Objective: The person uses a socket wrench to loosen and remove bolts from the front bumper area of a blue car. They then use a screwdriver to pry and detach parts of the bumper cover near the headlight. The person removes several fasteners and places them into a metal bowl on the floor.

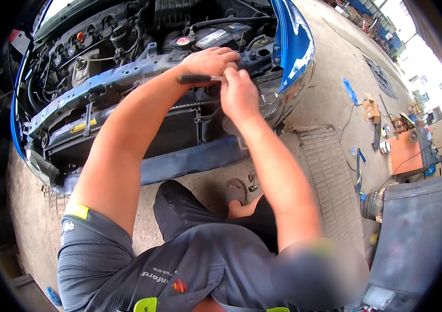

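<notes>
My right hand point(239, 94) is closed around the metal shaft end of a black-handled tool point(195, 79), whose handle points left, level over the car's front. The tool's working end is hidden in my fingers, so its exact kind does not show. Just above and to the left, my left hand point(211, 61) lies over the front crossmember point(122, 78), its fingers curled down near the right hand. What those fingers grip is hidden. Both hands are beside the headlight point(273, 99), at the right front corner of the open engine bay point(127, 39).
A blue fender point(291, 44) with peeling paint rises right of my hands. Below them are the radiator point(153, 127) and bumper beam point(189, 160). A floor grate point(327, 166), an orange cabinet point(405, 153) and a grey panel point(413, 234) stand to the right.
</notes>
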{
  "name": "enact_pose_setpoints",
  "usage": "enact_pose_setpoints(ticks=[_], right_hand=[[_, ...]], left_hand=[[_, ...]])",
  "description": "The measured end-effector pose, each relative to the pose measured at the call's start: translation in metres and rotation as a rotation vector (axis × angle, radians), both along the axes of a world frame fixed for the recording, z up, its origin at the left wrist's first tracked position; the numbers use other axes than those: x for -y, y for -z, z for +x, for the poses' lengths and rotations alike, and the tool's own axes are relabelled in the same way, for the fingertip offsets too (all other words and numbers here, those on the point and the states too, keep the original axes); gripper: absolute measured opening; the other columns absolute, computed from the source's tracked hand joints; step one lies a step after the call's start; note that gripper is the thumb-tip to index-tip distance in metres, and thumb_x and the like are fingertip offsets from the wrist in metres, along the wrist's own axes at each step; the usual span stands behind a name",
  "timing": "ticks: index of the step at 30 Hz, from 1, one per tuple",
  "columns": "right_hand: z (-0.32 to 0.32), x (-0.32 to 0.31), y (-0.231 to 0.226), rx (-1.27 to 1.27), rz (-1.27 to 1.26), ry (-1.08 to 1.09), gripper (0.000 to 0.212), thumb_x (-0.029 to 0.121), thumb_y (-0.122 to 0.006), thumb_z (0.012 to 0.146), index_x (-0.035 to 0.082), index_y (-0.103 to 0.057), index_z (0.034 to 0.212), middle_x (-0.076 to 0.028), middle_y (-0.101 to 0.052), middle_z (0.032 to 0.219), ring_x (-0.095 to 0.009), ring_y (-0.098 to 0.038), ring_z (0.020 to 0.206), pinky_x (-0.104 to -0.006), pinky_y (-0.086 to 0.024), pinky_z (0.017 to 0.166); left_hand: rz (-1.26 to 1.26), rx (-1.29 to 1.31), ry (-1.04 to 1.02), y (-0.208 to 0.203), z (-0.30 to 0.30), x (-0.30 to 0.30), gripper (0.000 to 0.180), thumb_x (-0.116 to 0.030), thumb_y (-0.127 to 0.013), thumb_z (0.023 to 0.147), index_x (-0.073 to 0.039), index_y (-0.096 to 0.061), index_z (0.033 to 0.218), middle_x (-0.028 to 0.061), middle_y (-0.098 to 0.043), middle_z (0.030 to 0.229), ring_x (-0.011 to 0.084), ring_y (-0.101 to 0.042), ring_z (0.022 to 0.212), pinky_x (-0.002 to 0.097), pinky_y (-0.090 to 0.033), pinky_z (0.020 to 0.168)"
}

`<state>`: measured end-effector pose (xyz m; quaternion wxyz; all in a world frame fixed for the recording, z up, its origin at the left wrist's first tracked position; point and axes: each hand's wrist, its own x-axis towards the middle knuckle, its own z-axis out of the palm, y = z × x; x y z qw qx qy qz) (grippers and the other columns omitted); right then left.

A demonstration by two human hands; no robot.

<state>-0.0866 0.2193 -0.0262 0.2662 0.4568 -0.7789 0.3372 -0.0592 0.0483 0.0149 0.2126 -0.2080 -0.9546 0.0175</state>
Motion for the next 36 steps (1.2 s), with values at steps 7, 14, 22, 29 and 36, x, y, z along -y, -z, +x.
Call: enact_pose_setpoints(ticks=[7,14,22,29,36], right_hand=[[-0.002,-0.016,0.039,0.751,-0.323,-0.208,0.016,0.022,-0.058,0.104,0.007,-0.057,0.099,0.000,-0.056,0.081,-0.012,-0.052,0.065,-0.0299,-0.046,0.060],[0.023,0.001,0.053,1.451,-0.983,-0.475,0.007,0.016,-0.054,0.105,0.009,-0.051,0.105,-0.003,-0.052,0.083,-0.012,-0.045,0.063,-0.0276,-0.039,0.057],[0.026,0.013,0.027,1.612,-1.088,-0.400,0.010,0.019,-0.053,0.105,0.009,-0.053,0.103,-0.004,-0.053,0.083,-0.014,-0.047,0.064,-0.0302,-0.040,0.060],[0.016,0.010,0.026,1.905,-1.286,-0.696,0.022,0.028,-0.052,0.106,0.010,-0.055,0.094,-0.004,-0.054,0.079,-0.016,-0.047,0.063,-0.0310,-0.040,0.063],[0.003,-0.004,0.041,1.287,-0.678,-0.517,0.009,0.015,-0.060,0.102,0.007,-0.057,0.098,-0.004,-0.059,0.082,-0.015,-0.053,0.066,-0.0326,-0.045,0.063]], left_hand=[[-0.090,-0.024,0.018,0.002,-0.004,0.002,0.025,-0.020,-0.063,0.091,-0.010,-0.067,0.113,0.0066,-0.053,0.139,0.0267,-0.048,0.134,0.0381,-0.041,0.111],[-0.063,-0.005,0.003,0.001,-0.002,0.004,0.025,-0.016,-0.064,0.089,-0.012,-0.068,0.113,0.0050,-0.054,0.138,0.0259,-0.048,0.134,0.0383,-0.042,0.111],[-0.088,-0.013,-0.001,0.004,-0.002,0.007,0.026,-0.016,-0.064,0.087,-0.010,-0.069,0.112,0.0050,-0.053,0.141,0.0259,-0.047,0.135,0.0384,-0.041,0.112],[-0.037,0.014,0.007,-0.001,-0.001,0.003,0.028,-0.004,-0.064,0.078,-0.006,-0.069,0.105,0.0075,-0.055,0.142,0.0280,-0.048,0.136,0.0410,-0.041,0.113],[-0.127,0.019,0.008,-0.001,-0.004,0.001,0.036,-0.014,-0.066,0.082,-0.012,-0.067,0.118,0.0056,-0.050,0.144,0.0265,-0.045,0.137,0.0402,-0.039,0.114]])
